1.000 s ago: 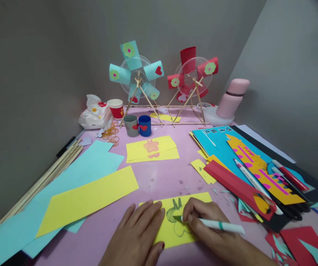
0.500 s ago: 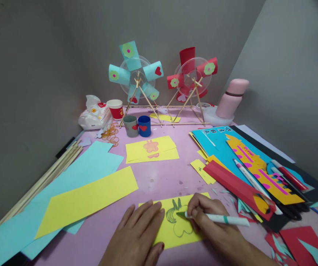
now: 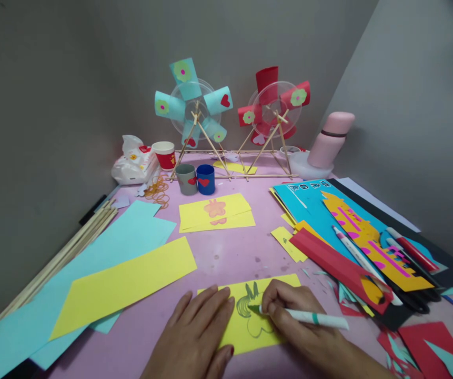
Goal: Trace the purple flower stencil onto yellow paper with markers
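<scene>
A yellow sheet of paper [image 3: 258,345] lies on the pink table in front of me, bearing a green outline of a butterfly or flower shape whose upper left part is coloured in. Flat on the sheet's left side rests my left hand [image 3: 198,329], fingers stretched out. My right hand [image 3: 297,318] grips a white-barrelled green marker [image 3: 323,319], its green tip touching the drawing beside the coloured part. Farther back, another pair of yellow papers [image 3: 194,217] carries an orange butterfly-like drawing.
Blue sheets [image 3: 103,258] and a yellow strip [image 3: 131,284] lie left, beside wooden sticks [image 3: 52,273]. Blue and red paper wheels [image 3: 197,118] on stick frames stand behind. A pink bottle [image 3: 331,139], a red strip [image 3: 336,263], markers and paper scraps [image 3: 398,350] are on the right.
My right hand and the marker have shifted slightly left. More of the drawing's upper left part is filled with green. My left hand stays where it was.
</scene>
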A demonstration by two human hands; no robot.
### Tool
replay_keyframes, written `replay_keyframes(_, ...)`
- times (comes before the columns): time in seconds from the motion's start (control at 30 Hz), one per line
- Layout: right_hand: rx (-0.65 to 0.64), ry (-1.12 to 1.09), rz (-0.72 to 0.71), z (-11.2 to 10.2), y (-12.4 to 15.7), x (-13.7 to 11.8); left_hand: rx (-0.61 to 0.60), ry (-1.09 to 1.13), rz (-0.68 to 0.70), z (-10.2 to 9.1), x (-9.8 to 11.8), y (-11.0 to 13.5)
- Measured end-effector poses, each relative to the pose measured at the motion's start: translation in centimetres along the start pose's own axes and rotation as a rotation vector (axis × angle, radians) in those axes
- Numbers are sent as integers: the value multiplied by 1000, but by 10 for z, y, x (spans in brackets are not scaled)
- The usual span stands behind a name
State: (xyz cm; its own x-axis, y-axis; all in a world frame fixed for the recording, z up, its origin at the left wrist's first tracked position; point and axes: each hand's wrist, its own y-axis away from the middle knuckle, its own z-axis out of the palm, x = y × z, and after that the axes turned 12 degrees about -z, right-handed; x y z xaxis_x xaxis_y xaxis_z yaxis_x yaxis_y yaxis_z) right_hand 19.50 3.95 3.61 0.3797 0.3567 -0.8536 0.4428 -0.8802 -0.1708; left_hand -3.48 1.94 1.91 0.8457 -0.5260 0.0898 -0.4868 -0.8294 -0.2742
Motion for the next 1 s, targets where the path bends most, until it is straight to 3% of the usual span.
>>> replay_keyframes(0.3, 21, -34, -21, 0, 2, 5, -37, -41, 4, 0, -1, 3)
replay_keyframes(0.83, 110, -191, 83, 0, -1, 2, 33, 50, -5, 12, -4, 7)
replay_keyframes(1.0, 280, -269, 160, -1, 0, 4, 2, -18, 7, 1, -2, 3)
